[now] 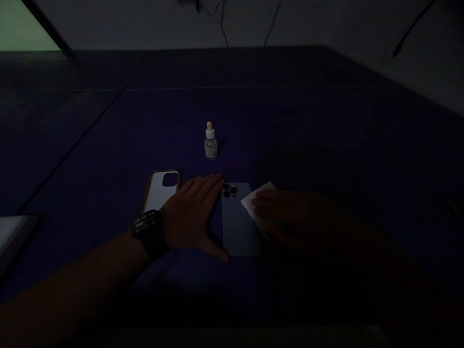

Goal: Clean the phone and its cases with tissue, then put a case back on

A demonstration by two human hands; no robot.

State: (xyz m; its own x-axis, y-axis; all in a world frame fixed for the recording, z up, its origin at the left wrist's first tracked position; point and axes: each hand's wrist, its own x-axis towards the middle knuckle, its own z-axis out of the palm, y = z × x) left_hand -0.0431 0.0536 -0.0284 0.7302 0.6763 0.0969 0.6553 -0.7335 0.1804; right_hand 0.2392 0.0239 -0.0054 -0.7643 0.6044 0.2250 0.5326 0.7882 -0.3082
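A light blue smartphone (237,227) lies back side up on the dark blue surface, its camera lenses at the far left corner. My left hand (194,212) is flat with the thumb spread, bracing the phone's left edge. In my right hand (290,215) is a folded white tissue (259,200), pressed against the phone's right side; the hand is in deep shadow and hides part of the tissue. Partly behind my left hand lies a phone case (159,191) with a pale inside and a camera cutout. A smartwatch (145,224) is on my left wrist.
A small dropper bottle (210,145) with a white cap stands upright beyond the phone. At the left edge lies a pale flat object (14,232), cut off by the frame. Cables (223,24) hang along the back wall. The light is very dim.
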